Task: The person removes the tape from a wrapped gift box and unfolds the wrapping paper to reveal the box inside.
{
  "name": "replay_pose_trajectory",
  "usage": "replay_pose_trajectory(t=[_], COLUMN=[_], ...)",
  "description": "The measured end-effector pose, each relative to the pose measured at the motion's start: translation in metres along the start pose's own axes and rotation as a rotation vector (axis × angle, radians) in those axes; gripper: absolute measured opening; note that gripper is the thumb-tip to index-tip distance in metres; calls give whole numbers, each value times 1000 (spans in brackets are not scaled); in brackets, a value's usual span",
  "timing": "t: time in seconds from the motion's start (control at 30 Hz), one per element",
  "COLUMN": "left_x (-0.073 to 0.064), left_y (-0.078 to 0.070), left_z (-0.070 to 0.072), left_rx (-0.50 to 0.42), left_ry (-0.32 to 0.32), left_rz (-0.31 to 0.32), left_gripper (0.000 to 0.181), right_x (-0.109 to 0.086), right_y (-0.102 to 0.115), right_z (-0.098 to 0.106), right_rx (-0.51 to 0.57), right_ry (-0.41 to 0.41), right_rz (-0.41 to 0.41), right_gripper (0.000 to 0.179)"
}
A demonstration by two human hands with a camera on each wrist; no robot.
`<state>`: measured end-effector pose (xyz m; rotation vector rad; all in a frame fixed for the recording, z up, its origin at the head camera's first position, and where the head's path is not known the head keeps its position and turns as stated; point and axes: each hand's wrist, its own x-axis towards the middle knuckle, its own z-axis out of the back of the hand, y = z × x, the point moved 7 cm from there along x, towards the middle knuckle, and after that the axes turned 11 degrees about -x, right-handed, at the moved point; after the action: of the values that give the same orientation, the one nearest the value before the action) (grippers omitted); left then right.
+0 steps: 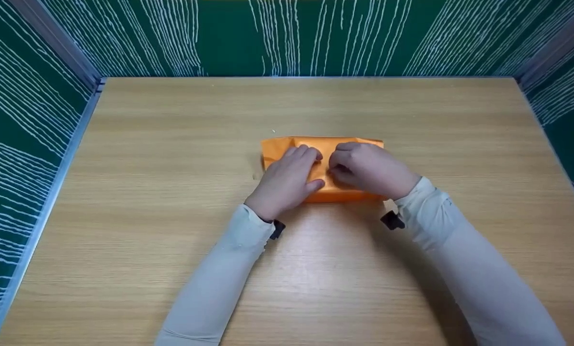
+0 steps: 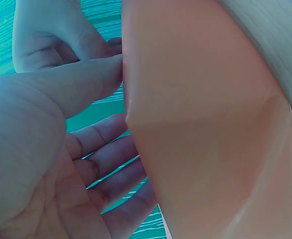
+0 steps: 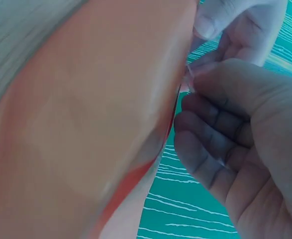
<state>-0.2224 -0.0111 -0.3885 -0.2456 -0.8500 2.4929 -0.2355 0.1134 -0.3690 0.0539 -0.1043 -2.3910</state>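
A package wrapped in orange paper point(image 1: 340, 193) lies on the table in front of me, with creased folds at its ends. My left hand point(image 1: 287, 180) rests on its left half, fingers fairly straight and thumb apart, touching the upper face. My right hand point(image 1: 371, 168) is over the right half with curled fingers. In the right wrist view, its thumb and forefinger pinch a small clear strip point(image 3: 188, 79), which looks like tape, at the orange paper's point(image 3: 86, 119) edge. The left wrist view shows the left thumb and fingertips against the paper point(image 2: 200, 119); the paper partly hides those fingertips.
The wooden table point(image 1: 171, 158) extends around the package on all sides. Green panels point(image 1: 229, 38) with white streaks stand along its back and sides. A tiny pale scrap point(image 1: 274, 130) lies just behind the package.
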Motion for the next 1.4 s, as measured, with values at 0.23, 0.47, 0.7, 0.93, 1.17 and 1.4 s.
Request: replay_pose_trajectory(t=[0.23, 0.47, 0.7, 0.93, 1.17, 1.4], left_x=[1, -1, 0, 0, -1, -1], left_y=[0, 1, -1, -1, -2, -2], left_z=[0, -1, -2, 2, 1, 2], left_rx=[-8, -15, -23, -27, -37, -41], left_ry=[-1, 3, 4, -22, -13, 15], left_rz=[6, 6, -16, -35, -40, -1], left_gripper=[51, 52, 49, 49, 48, 52], right_x=[2, 9, 14, 2, -33, -54], right_y=[-11, -17, -24, -21, -25, -33], right_z=[9, 14, 16, 19, 14, 5], right_rx=[25, 56, 92, 140, 140, 164], right_ry=[-39, -41, -34, -110, -159, -161], right_rz=[-73, -95, -115, -11, -58, -176], right_gripper=[13, 15, 14, 17, 21, 15])
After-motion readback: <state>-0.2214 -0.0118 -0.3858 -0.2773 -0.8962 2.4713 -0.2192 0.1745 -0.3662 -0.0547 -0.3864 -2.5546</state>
